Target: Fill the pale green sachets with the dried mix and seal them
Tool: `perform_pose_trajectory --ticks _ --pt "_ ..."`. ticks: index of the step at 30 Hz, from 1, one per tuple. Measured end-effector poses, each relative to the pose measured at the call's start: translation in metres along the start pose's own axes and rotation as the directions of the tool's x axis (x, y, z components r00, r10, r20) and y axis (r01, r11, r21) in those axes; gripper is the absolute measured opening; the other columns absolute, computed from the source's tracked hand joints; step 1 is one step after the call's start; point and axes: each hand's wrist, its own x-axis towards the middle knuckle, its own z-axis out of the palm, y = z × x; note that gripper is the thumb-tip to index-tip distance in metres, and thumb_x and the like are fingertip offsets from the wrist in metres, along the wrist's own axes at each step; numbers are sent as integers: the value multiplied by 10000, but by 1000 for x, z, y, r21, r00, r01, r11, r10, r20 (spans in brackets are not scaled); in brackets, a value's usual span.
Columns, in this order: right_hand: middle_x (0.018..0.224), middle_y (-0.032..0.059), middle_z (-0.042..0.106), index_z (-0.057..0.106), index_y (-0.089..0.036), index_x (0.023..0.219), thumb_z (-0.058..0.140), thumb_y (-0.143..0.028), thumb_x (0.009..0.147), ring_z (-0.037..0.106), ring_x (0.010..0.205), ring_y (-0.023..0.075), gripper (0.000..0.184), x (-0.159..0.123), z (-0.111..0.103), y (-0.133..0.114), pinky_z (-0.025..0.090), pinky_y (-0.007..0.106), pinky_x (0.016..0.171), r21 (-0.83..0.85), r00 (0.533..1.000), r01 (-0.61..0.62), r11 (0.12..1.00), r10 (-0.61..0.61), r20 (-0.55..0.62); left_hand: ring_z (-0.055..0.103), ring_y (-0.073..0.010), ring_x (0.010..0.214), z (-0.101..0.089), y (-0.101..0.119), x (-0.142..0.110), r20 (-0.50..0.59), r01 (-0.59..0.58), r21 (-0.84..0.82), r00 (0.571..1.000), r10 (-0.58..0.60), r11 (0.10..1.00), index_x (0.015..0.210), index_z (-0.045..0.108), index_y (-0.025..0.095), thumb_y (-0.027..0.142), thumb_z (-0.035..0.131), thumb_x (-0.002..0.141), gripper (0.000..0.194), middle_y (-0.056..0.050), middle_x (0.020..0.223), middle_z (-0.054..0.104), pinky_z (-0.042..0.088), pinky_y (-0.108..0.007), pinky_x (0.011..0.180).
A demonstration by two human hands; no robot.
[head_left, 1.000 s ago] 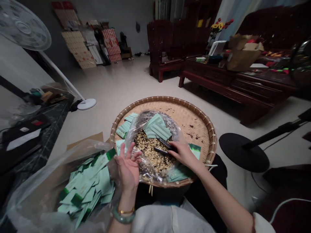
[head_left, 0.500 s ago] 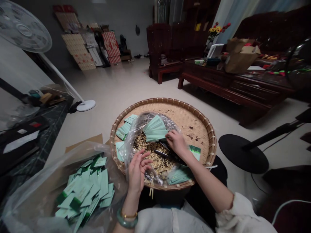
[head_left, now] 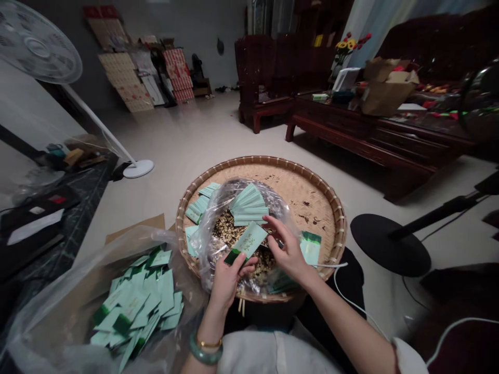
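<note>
My left hand (head_left: 230, 272) pinches a pale green sachet (head_left: 249, 240) with a dark green end, tilted up toward the right. My right hand (head_left: 287, 246) is at the sachet's upper right corner, index finger and thumb apart. Between them shows part of the dark tongs (head_left: 277, 242), which seem tucked in this hand; the rest is hidden. Below lies an open clear plastic bag (head_left: 212, 223) of loose dark and yellowish dried bits (head_left: 225, 228). A fanned stack of sachets (head_left: 249, 205) rests on it, just beyond my hands. All this is in a round woven tray (head_left: 319, 182).
More sachets lie at the tray's left side (head_left: 197, 208) and right side (head_left: 311, 246). A large plastic bag full of sachets (head_left: 136, 301) stands at my left. A white cable (head_left: 331, 265) crosses the tray's right rim. Fan bases stand left (head_left: 138, 169) and right (head_left: 392, 244).
My left hand was open, palm up; it has moved right over the tray and now holds a sachet. My right hand went from the tongs' handles to the fanned stack, then to the held sachet.
</note>
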Motion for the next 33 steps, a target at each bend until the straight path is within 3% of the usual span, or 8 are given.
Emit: perform_pose_trajectory --ticks 3,9,13,18,21,25,31,33 --pt "1222 119 606 503 -211 1312 489 -209 884 593 1086 225 428 -2 5 -5 523 356 867 -85 1000 -19 996 21 20 721 -217 674 3 -1 -2 -2 3 -6 1000 -3 1000 837 652 87 294 849 525 424 -65 763 715 575 -210 550" --pt "1156 117 655 523 -194 1308 484 -147 894 604 1072 223 418 -9 14 -4 493 374 920 -282 977 180 942 -204 -59 722 -224 674 5 -2 -5 6 -5 -32 1000 5 999 792 648 96 295 847 524 390 -44 711 704 582 -219 556" --pt "1176 130 644 501 -179 1324 478 -143 898 601 1081 231 428 -12 17 -3 496 385 912 -336 969 207 919 -240 -57 723 -225 674 3 -4 -5 -3 -8 -36 1000 8 999 773 639 95 302 850 520 390 -40 688 698 581 -216 553" --pt "1124 119 644 612 -199 1146 501 -176 897 583 1062 227 274 -11 17 -3 484 407 912 -265 986 130 956 -153 -69 725 -236 703 -1 -7 -2 -6 -23 -5 1000 23 1000 758 635 91 335 839 537 387 -40 673 696 587 -223 577" --pt "955 102 629 657 -187 934 586 -260 853 597 904 215 130 -6 14 0 528 345 732 -190 994 -27 981 6 -111 725 -233 714 -4 -8 0 14 -47 75 999 46 996 772 649 86 364 814 577 377 -67 703 716 591 -230 602" --pt "778 45 575 645 -186 749 628 -282 815 561 699 167 118 3 2 1 471 268 562 -148 988 -152 977 149 -27 724 -226 709 -9 -8 2 76 -65 216 996 50 974 812 684 76 383 794 606 386 -101 754 736 596 -245 628" --pt "769 48 645 629 -188 764 557 -186 847 582 758 177 110 2 -14 -14 469 316 707 -116 994 71 991 -61 87 707 -240 853 -12 -5 5 62 -132 106 990 126 986 1045 691 130 455 720 692 480 -117 1097 692 608 -328 736" --pt "779 48 655 639 -191 800 556 -185 842 586 745 173 93 -1 -14 -16 472 305 686 -82 993 79 994 -71 97 695 -241 895 -12 -5 7 69 -156 76 986 151 985 1054 697 147 462 701 711 465 -109 1180 655 600 -349 778"
